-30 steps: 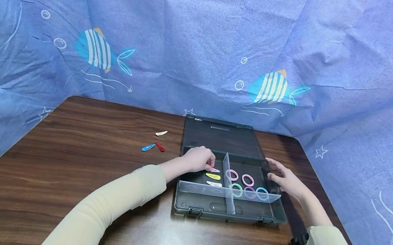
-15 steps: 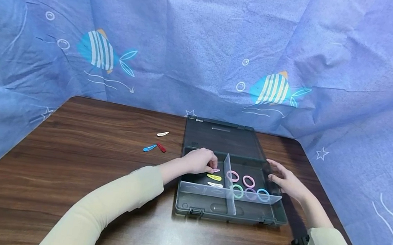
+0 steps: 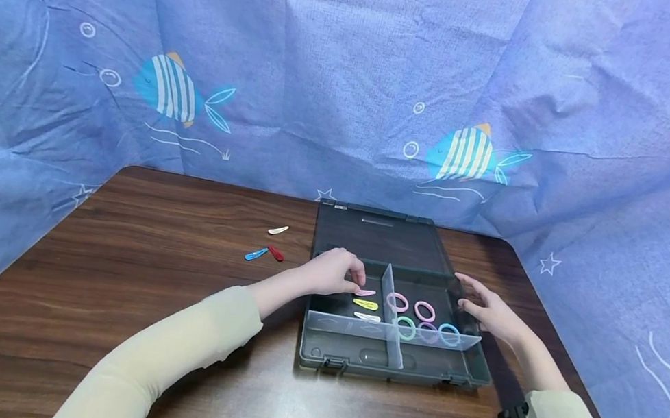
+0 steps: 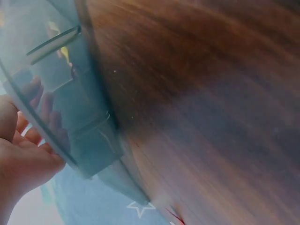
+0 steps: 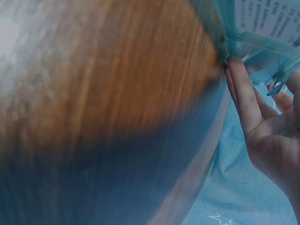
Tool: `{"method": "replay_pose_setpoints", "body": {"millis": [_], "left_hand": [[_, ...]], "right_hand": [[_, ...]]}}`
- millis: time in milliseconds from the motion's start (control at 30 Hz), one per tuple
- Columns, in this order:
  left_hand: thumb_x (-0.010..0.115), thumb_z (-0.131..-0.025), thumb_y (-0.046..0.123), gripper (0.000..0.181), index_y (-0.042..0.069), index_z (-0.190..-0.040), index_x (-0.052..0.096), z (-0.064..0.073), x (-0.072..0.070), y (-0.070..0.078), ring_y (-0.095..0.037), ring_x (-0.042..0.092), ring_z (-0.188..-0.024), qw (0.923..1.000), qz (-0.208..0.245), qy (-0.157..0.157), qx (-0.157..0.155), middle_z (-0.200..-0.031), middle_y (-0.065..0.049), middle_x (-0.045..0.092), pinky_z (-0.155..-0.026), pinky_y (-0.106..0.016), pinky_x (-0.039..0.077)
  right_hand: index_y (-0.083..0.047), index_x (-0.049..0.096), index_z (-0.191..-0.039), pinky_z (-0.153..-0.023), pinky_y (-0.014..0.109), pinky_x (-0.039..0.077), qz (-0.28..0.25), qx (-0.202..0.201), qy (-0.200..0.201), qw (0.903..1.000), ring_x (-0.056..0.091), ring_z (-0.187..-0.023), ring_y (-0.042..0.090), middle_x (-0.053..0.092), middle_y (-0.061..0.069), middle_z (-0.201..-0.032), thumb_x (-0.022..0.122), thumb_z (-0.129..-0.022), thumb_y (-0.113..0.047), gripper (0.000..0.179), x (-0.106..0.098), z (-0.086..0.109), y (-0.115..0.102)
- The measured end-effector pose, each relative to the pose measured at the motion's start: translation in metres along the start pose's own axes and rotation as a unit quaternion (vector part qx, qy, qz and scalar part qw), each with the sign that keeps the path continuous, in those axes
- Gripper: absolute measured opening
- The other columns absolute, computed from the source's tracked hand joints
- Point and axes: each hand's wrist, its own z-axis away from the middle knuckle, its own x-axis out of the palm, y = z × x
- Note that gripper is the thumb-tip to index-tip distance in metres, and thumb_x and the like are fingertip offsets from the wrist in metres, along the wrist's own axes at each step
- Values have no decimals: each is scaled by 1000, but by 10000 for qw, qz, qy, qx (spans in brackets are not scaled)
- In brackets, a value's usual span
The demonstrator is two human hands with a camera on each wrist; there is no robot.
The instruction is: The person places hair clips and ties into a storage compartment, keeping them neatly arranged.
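My left hand [image 3: 337, 271] is over the back left compartment of the dark see-through box [image 3: 390, 374], fingers bent loosely. Its fingertips are right at the left end of a pink hair clip [image 3: 366, 293]. In front of that clip lie a yellow hair clip [image 3: 365, 304] and a white hair clip [image 3: 367, 317]. Through the box wall in the left wrist view, the left fingers [image 4: 47, 110] show blurred. My right hand [image 3: 491, 313] rests at the box's right side; in the right wrist view its fingers [image 5: 243, 89] are fairly straight along the outside.
Pink, green, purple and blue hair ties [image 3: 425, 311] lie in the back right compartment, past a clear divider [image 3: 388, 291]. The box lid [image 3: 381, 238] lies folded back. Blue [image 3: 256, 254], red [image 3: 275, 253] and cream [image 3: 278, 229] hair clips lie on the table, left of the box.
My left hand has drawn slightly back to the left, and more of the pink hair clip shows, lying in the compartment. The right hand stays at the box's side.
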Motion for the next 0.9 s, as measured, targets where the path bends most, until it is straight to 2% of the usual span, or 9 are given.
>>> {"method": "replay_pose_setpoints", "body": {"millis": [267,400,500,700,833,900], "left_hand": [[71,-84,14,11,8,-94,71,11,-15,-2,-16,63,-91,9968,766,157,145,-89,2,70,-84,-35,47],[70,-85,16,10,12,-94,71,18,-26,-3,-16,63,-93,9947,1008,214,49,-91,3,69,-86,-36,48],[70,-85,19,9,15,-94,70,22,-33,-5,-12,62,-92,9947,991,282,13,-90,5,69,-86,-35,48],[70,-85,20,12,16,-97,70,35,-38,-16,-8,62,-92,9935,1008,522,10,-92,5,70,-88,-36,48],[71,-84,21,12,17,-96,70,44,-41,-26,-10,61,-85,9921,1028,719,36,-90,6,69,-80,-34,49],[72,-84,21,13,16,-96,69,49,-44,-31,-12,61,-83,9909,1096,770,90,-90,3,69,-76,-35,50]], "right_hand": [[-19,17,-151,-78,48,50,11,26,-20,10000,39,-126,47,28,28,-145,47,-100,-25,60,0,1,-2],[-19,16,-151,-77,47,50,-38,-3,-29,10000,39,-126,47,29,28,-145,46,-100,-25,60,-1,0,-2],[-19,17,-151,-77,46,50,-67,-16,-17,10000,39,-126,48,28,28,-145,47,-100,-26,60,-1,0,0],[-18,17,-151,-77,47,50,-35,-22,-24,10000,38,-127,48,28,28,-145,46,-100,-25,60,-1,1,0],[-19,17,-151,-77,48,50,-8,19,-39,10000,38,-127,48,27,28,-146,47,-100,-27,61,0,0,1],[-19,16,-152,-77,48,50,22,18,-37,10000,38,-127,48,27,28,-145,47,-99,-29,61,0,0,0]]}}
